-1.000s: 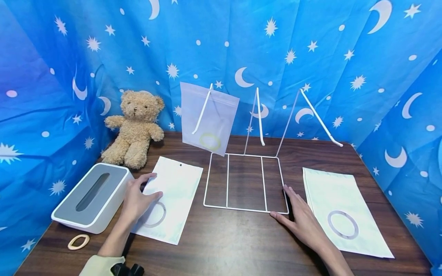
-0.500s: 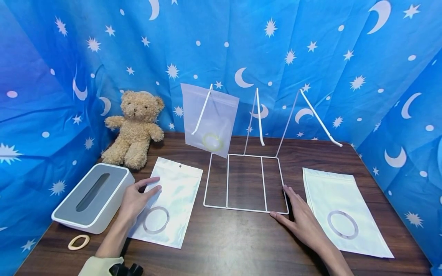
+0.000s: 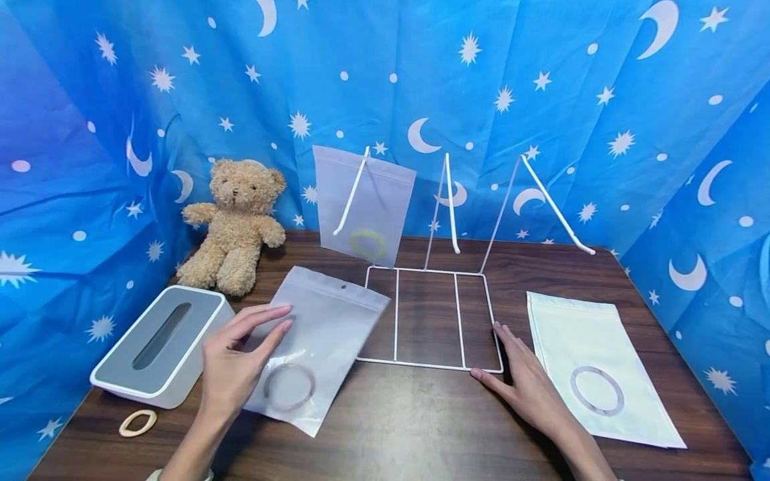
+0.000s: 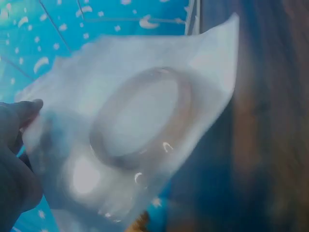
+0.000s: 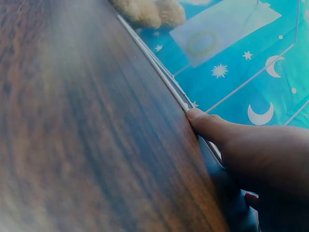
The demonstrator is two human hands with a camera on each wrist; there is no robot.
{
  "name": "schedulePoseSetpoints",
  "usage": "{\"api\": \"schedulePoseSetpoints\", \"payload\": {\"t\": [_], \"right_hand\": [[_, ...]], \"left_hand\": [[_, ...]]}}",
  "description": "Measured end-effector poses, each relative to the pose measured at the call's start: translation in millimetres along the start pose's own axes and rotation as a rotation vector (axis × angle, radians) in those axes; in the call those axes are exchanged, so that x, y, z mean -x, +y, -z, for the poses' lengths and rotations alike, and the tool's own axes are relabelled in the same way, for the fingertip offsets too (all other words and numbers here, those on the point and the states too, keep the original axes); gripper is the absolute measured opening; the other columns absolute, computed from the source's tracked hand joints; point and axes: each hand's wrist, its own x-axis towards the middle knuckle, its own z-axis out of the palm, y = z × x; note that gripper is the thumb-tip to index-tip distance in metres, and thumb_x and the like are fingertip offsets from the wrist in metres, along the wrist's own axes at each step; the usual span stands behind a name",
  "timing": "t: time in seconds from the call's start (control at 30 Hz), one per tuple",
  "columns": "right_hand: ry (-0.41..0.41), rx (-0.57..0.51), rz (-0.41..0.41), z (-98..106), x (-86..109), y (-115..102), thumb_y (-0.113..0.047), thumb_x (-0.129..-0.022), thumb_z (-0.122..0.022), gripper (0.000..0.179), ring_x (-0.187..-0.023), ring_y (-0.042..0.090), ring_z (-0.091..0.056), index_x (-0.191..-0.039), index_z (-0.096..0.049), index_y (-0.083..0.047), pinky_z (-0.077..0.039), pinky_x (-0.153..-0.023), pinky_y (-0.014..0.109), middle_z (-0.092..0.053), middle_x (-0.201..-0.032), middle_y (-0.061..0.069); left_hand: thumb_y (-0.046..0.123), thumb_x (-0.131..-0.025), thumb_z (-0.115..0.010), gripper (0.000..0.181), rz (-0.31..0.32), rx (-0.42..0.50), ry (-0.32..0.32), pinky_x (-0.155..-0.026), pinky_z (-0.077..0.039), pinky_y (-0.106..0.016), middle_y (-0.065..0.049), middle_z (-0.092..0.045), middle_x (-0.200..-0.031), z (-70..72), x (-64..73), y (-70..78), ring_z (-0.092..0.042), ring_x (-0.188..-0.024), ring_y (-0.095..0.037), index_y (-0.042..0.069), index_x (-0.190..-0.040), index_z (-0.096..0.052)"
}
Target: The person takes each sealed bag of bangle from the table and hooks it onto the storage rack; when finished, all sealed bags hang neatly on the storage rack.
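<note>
My left hand pinches the left edge of a frosted white zip-lock bag. A greyish-brown bangle shows inside that bag, which is tilted and raised off the table. My right hand rests at the front right corner of a white wire display rack; the thumb touches the front bar and the fairly straight fingers lie by the side bar. From the rack's left arm hangs another zip-lock bag, with a yellow-green ring in it. The middle arm and right arm bear nothing.
At right lies a stack of white zip-lock bags, a ring visible in the top one. A grey-topped tissue box, a beige ring and a teddy bear are at left. A blue star-printed curtain surrounds the table.
The left hand has lifted the bag from the table and moved it slightly right, now tilted. The hanging bag has swung a little. The right hand stays on the rack's corner.
</note>
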Motion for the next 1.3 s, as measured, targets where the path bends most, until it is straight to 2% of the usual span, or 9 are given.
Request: {"api": "schedulePoseSetpoints", "payload": {"t": [0.07, 0.13, 0.33, 0.37, 0.47, 0.6, 0.8, 1.07, 1.3], "right_hand": [[0.004, 0.000, 0.004, 0.4, 0.0, 0.2, -0.062, -0.084, -0.066, 0.098, -0.141, 0.040, -0.027, -0.153, -0.029, -0.003, -0.029, -0.105, 0.062, -0.032, -0.153, 0.025], [0.007, 0.002, 0.009, 0.3, 0.0, 0.5, -0.062, -0.084, -0.066, 0.097, -0.141, 0.040, -0.028, -0.152, -0.030, -0.003, -0.029, -0.105, 0.062, -0.033, -0.152, 0.024], [0.017, 0.006, 0.018, -0.1, 0.2, 1.5, -0.061, -0.084, -0.067, 0.097, -0.141, 0.040, -0.028, -0.152, -0.030, -0.003, -0.030, -0.105, 0.061, -0.034, -0.152, 0.024], [0.017, 0.005, 0.019, 0.0, 0.4, 1.8, -0.061, -0.084, -0.067, 0.097, -0.141, 0.040, -0.028, -0.152, -0.030, -0.003, -0.030, -0.105, 0.061, -0.033, -0.152, 0.024], [0.024, 0.003, 0.029, 0.5, 0.8, 2.8, -0.060, -0.084, -0.067, 0.096, -0.140, 0.040, -0.029, -0.152, -0.030, -0.003, -0.030, -0.105, 0.061, -0.033, -0.152, 0.024], [0.021, -0.002, 0.034, 1.4, 0.7, 3.1, -0.061, -0.085, -0.066, 0.096, -0.141, 0.040, -0.028, -0.153, -0.028, -0.005, -0.030, -0.105, 0.062, -0.032, -0.153, 0.023], [0.009, -0.009, 0.034, 1.4, 1.3, 3.4, -0.062, -0.085, -0.065, 0.097, -0.142, 0.039, -0.027, -0.154, -0.028, -0.005, -0.029, -0.106, 0.061, -0.033, -0.154, 0.021], [-0.006, -0.011, 0.018, 0.2, 2.4, 5.5, -0.062, -0.085, -0.065, 0.097, -0.141, 0.039, -0.027, -0.155, -0.026, -0.007, -0.028, -0.107, 0.061, -0.031, -0.154, 0.022], [-0.016, -0.011, -0.007, 0.8, 2.1, 4.9, -0.066, -0.084, -0.063, 0.100, -0.141, 0.041, -0.026, -0.155, -0.024, -0.006, -0.027, -0.107, 0.062, -0.028, -0.155, 0.024]], "left_hand": [[-0.023, -0.070, -0.074, 0.031, -0.063, 0.083, 0.009, -0.083, -0.053, -0.023, -0.023, -0.071, -0.097, -6.3, -3.8, 9.8, -0.068, -0.092, -0.026, -0.009, -0.097, -0.074], [-0.026, -0.069, -0.072, 0.031, -0.097, 0.173, 0.024, -0.081, -0.054, -0.023, -0.026, -0.070, -0.095, -13.6, -6.8, 17.0, -0.069, -0.091, -0.025, -0.012, -0.096, -0.072], [-0.027, -0.069, -0.071, 0.029, -0.142, 0.339, 0.052, -0.060, -0.047, -0.014, -0.026, -0.070, -0.094, -41.1, -13.0, 31.5, -0.067, -0.079, -0.017, -0.012, -0.094, -0.072], [-0.027, -0.069, -0.071, 0.029, -0.144, 0.359, 0.047, -0.061, -0.047, -0.014, -0.025, -0.070, -0.094, -46.7, -13.7, 33.7, -0.067, -0.079, -0.017, -0.012, -0.094, -0.073], [-0.028, -0.070, -0.069, 0.030, -0.152, 0.435, 0.028, -0.072, -0.054, -0.021, -0.026, -0.070, -0.095, -63.7, -15.3, 39.1, -0.069, -0.088, -0.024, -0.012, -0.095, -0.072], [-0.029, -0.071, -0.068, 0.031, -0.156, 0.514, 0.023, -0.081, -0.055, -0.030, -0.026, -0.069, -0.097, -82.7, -14.6, 40.2, -0.069, -0.092, -0.030, -0.012, -0.097, -0.072], [-0.027, -0.074, -0.068, 0.029, -0.122, 0.563, 0.062, -0.084, -0.055, -0.034, -0.027, -0.069, -0.099, -103.8, -13.9, 35.9, -0.068, -0.096, -0.033, -0.013, -0.099, -0.071], [-0.019, -0.077, -0.071, 0.026, -0.045, 0.551, 0.112, -0.074, -0.055, -0.024, -0.023, -0.070, -0.100, -123.3, -17.2, 39.9, -0.068, -0.093, -0.029, -0.010, -0.101, -0.073], [-0.019, -0.077, -0.072, 0.026, -0.054, 0.572, 0.118, -0.081, -0.056, -0.029, -0.024, -0.070, -0.100, -132.3, -19.9, 40.8, -0.067, -0.096, -0.033, -0.010, -0.102, -0.072]]}}
